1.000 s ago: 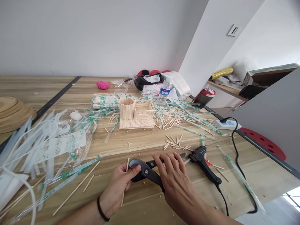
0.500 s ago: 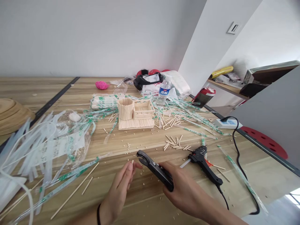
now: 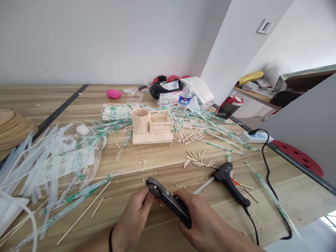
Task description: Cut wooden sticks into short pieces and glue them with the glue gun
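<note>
At lower center, the cutter, clasped by the right hand, now reaches the left hand, apparently pinching a hidden stick, closing the working gap.

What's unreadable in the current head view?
Head view:
Whether the left hand pinches anything: hidden by the hand itself and the cutter.
Part of the cutter's handles: covered by the right hand.
Floor of the stick cup: hidden by its front wall.
Round wooden object: cut off by left edge.
</note>
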Available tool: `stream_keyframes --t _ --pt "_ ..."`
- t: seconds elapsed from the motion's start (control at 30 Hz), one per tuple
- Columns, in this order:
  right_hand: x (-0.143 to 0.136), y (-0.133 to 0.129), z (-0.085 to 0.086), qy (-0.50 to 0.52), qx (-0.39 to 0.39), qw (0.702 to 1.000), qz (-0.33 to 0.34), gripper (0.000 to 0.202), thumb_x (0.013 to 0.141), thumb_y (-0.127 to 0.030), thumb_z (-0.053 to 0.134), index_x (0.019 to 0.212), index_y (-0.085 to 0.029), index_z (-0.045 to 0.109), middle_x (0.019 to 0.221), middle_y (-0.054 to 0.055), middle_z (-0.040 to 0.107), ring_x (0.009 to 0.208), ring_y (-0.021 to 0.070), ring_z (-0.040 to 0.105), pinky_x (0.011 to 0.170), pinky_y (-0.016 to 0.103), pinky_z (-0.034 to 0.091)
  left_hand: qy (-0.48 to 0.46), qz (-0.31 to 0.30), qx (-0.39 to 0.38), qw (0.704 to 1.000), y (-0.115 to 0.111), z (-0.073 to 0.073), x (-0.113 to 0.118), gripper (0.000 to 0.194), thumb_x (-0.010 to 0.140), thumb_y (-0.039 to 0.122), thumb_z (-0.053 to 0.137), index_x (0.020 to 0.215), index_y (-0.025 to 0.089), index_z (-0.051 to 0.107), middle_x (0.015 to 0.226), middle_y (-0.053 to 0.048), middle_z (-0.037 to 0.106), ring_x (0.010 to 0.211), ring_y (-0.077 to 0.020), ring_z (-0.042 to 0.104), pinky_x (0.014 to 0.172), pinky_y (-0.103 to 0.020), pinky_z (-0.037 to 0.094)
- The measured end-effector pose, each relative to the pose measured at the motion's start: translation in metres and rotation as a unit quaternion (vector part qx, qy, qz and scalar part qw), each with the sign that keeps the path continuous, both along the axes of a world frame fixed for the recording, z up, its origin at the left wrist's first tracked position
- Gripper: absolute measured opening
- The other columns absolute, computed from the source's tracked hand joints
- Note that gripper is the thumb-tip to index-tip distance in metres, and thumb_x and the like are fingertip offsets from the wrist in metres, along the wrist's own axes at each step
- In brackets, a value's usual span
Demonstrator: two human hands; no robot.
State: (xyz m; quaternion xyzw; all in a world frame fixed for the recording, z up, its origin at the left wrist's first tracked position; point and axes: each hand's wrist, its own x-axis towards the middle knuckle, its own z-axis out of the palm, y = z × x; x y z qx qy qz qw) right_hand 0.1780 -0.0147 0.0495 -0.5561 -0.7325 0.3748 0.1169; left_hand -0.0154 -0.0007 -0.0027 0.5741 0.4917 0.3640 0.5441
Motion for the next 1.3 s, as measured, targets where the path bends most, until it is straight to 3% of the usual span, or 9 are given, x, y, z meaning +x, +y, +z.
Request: stream_keyframes --t 0.27,0.43,0.7,0.93,1.3 --pt "-0.006 0.005 0.008 0.039 -0.039 0.998 0.001 0.040 0.060 -0.002 0.046 0.091 -0.018 0.065 0.084 0.003 0.072 0.073 0.0178 0.065 0.064 0.022 0.044 0.001 -0.006 -0.009 1.000 0.002 0.003 -0.001 0.038 0.092 0.045 0.043 0.071 0.019 0.060 0.070 -0.002 0.061 0.066 -0.0193 0.051 0.062 -0.026 0.040" --pt "-0.006 0.006 0.013 0.011 -0.042 0.999 0.002 0.034 0.061 -0.004 0.047 0.086 -0.018 0.065 0.078 0.004 0.071 0.069 0.0181 0.063 0.060 0.022 0.041 0.002 -0.020 -0.005 1.000 0.002 0.009 -0.002 0.036 0.093 0.043 0.042 0.072 0.020 0.060 0.066 0.000 0.057 0.064 -0.0182 0.048 0.060 -0.025 0.038" --pt "-0.005 0.007 0.003 0.000 -0.036 0.999 0.000 0.028 0.060 -0.006 0.046 0.079 -0.019 0.061 0.069 -0.001 0.064 0.059 0.0137 0.053 0.053 0.021 0.034 0.032 -0.015 -0.007 0.999 0.002 0.001 -0.003 0.037 0.093 0.041 0.041 0.068 0.019 0.057 0.069 -0.003 0.059 0.068 -0.0203 0.051 0.065 -0.028 0.040" --pt "-0.006 0.009 0.000 0.005 -0.063 0.998 0.002 0.015 0.059 -0.011 0.048 0.069 -0.021 0.052 0.058 -0.007 0.046 0.053 0.0102 0.038 0.048 0.021 0.027 0.053 -0.002 -0.018 0.998 0.002 0.001 -0.002 0.039 0.092 0.043 0.039 0.064 0.020 0.052 0.064 -0.001 0.053 0.063 -0.0192 0.047 0.060 -0.028 0.035" --pt "-0.007 0.009 0.002 0.019 -0.081 0.997 -0.007 0.016 0.058 -0.009 0.047 0.068 -0.020 0.053 0.058 -0.006 0.047 0.053 0.0096 0.039 0.048 0.020 0.027 0.039 -0.016 -0.026 0.999 0.003 0.001 0.000 0.043 0.091 0.050 0.037 0.064 0.020 0.051 0.062 0.000 0.050 0.061 -0.0184 0.044 0.058 -0.029 0.033"
